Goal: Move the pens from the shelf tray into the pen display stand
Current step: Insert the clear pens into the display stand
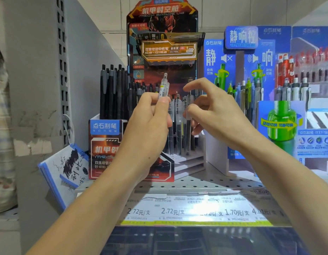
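My left hand (152, 116) holds a clear pen (163, 85) upright in front of the red and black pen display stand (162, 39). Its top end points up and its lower part is hidden in my fingers. My right hand (212, 109) is just to the right, thumb and middle finger pinching the top of a clear pen (188, 124) that stands in the stand's stepped white base (189, 162). Several more clear pens (175, 122) stand between my two hands. Black pens (115, 92) fill the stand's left box.
A blue pen display (251, 57) with green and grey pens stands to the right. At the lower left a blue notepad (65, 172) with scribbles leans on the grey shelf upright (62, 70). Price labels (192, 210) run along the perforated shelf's front edge.
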Available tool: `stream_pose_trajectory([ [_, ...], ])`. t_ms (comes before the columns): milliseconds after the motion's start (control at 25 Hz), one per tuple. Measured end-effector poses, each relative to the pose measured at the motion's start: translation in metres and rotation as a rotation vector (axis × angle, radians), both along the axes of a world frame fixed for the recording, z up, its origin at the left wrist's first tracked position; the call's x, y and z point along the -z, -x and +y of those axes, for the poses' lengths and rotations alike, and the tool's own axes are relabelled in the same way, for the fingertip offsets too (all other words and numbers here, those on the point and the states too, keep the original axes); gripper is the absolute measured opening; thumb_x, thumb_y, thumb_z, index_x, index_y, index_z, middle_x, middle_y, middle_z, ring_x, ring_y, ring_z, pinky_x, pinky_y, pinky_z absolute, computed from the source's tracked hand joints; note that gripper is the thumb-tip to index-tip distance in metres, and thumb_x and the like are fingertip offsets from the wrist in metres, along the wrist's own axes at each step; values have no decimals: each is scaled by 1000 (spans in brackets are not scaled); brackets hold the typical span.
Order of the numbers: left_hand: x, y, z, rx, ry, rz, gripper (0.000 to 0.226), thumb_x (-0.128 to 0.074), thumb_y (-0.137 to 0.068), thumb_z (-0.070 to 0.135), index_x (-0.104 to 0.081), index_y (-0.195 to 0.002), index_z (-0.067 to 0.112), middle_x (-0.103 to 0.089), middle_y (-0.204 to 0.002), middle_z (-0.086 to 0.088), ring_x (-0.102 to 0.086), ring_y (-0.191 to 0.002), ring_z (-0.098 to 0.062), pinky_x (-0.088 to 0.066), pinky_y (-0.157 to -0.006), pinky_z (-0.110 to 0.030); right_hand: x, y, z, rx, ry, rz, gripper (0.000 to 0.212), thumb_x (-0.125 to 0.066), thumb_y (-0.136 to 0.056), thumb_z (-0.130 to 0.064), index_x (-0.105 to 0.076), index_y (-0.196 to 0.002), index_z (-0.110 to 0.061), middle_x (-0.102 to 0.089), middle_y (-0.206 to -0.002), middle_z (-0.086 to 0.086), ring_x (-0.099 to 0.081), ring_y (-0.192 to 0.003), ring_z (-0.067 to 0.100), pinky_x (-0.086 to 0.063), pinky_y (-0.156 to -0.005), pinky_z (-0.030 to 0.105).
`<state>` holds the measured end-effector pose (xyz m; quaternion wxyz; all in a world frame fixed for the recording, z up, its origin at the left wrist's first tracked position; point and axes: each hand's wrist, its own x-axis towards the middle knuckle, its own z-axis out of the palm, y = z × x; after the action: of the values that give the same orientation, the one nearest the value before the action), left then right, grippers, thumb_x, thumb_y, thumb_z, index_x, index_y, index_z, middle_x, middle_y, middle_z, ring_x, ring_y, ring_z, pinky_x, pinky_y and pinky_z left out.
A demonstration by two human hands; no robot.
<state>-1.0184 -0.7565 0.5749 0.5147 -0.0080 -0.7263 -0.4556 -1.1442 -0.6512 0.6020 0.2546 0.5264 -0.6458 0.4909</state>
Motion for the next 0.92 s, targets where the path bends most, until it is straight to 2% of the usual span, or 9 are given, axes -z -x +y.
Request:
stream_pose_trajectory([
  [120,1,-1,1,22,0,11,16,-42,-106,35,-57,-107,29,-58,-67,9,-46,-54,-6,-39,-53,-28,2,0,-3,24,9,51,31,-56,-90,-14,-60,-116,-31,-67,-74,-3,-68,-53,14,-62,-57,41],
  [240,-1,-2,1,67,-34,42,16,-45,-106,29,-60,-105,24,-59,-67,9,-49,-52,-4,-43,-45,-21,2,1,-3,145,12,158,31,-57,-93,-17,-64,-122,-25,-62,-81,-4,-68,-59,9,-58,-72,35],
  [320,-1,-2,1,83,-42,67,16,-48,-105,26,-63,-105,21,-59,-72,5,-53,-56,-4,-49,-49,-20,1,1,-3,155,-8,168,34,-56,-95,-17,-63,-127,-23,-64,-79,-4,-67,-53,6,-56,-73,31],
  [440,-2,-2,0,125,-53,102,18,-52,-104,24,-68,-108,19,-57,-79,0,-54,-66,-6,-54,-55,-22,0,1,-3,147,-55,195,37,-56,-96,-17,-60,-132,-21,-67,-69,-6,-66,-56,2,-58,-77,36],
  [600,-2,-3,-1,153,-73,121,21,-55,-102,27,-74,-112,24,-52,-75,5,-54,-68,-4,-57,-58,-23,-1,1,-1,141,-95,201,37,-55,-96,-18,-60,-133,-22,-67,-65,-6,-65,-54,1,-59,-73,36],
  [680,-2,-4,0,169,-85,125,23,-54,-103,30,-73,-116,29,-51,-73,4,-51,-63,-4,-55,-55,-21,-2,0,1,157,-90,216,38,-57,-97,-19,-61,-135,-24,-63,-64,-8,-62,-54,-2,-56,-71,26],
  [760,0,-5,1,180,-72,121,24,-51,-104,33,-72,-115,36,-50,-72,4,-45,-56,-5,-45,-47,-19,-5,-2,1,185,17,257,36,-60,-98,-22,-63,-133,-24,-56,-64,-10,-55,-57,-3,-44,-66,14],
  [840,0,-5,2,180,-39,97,27,-45,-106,33,-72,-104,38,-50,-70,3,-38,-54,-6,-33,-43,-21,-10,-8,0,2,166,133,27,-61,-99,-24,-67,-125,-20,-57,-65,-9,-52,-55,2,-46,-61,20],
  [920,0,-5,2,200,-37,55,28,-42,-107,26,-66,-117,37,-54,-75,2,-41,-58,-7,-34,-44,-20,-14,-18,-3,-312,194,-87,20,-62,-100,-25,-69,-116,-17,-63,-72,-4,-54,-56,9,-49,-51,29],
])
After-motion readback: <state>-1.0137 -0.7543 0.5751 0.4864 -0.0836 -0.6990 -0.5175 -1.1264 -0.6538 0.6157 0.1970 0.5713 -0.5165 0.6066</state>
